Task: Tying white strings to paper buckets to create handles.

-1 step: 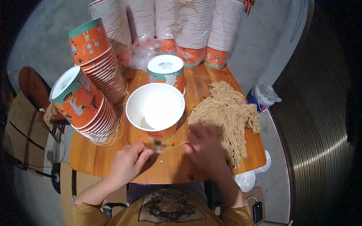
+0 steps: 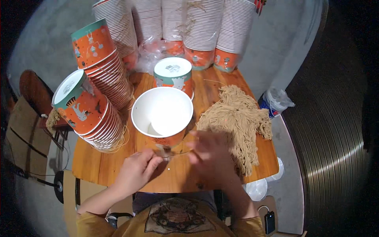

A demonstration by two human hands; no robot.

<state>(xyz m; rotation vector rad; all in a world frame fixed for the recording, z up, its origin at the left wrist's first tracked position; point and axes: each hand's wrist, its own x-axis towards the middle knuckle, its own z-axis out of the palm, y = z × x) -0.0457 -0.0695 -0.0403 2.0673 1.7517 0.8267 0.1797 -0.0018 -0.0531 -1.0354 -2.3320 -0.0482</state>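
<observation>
In front of me an open paper bucket (image 2: 167, 141) stands mouth up, white inside and orange outside. Close to its near side, my left hand (image 2: 138, 168) is closed, thumb against fingers, pinching a thin tan string (image 2: 175, 155). The string runs right, low before the bucket, to the fingers of my right hand (image 2: 209, 154). That hand is smeared by motion, so its grip on the string is unclear. Just beyond it lies a big heap of tan strings (image 2: 235, 114). Behind the open bucket stands an upside-down bucket (image 2: 173, 81), with a green band and white base.
Two leaning stacks of upturned buckets (image 2: 85, 100) stand at the left, with strings hanging among their rims. Tall plastic-wrapped bucket stacks (image 2: 203, 27) line the back of the wooden table (image 2: 150, 181). A bagged pail (image 2: 274, 100) stands off its right edge.
My right hand has shifted slightly left, toward the bucket's near side, and is blurred. My left hand and the buckets look unmoved.
</observation>
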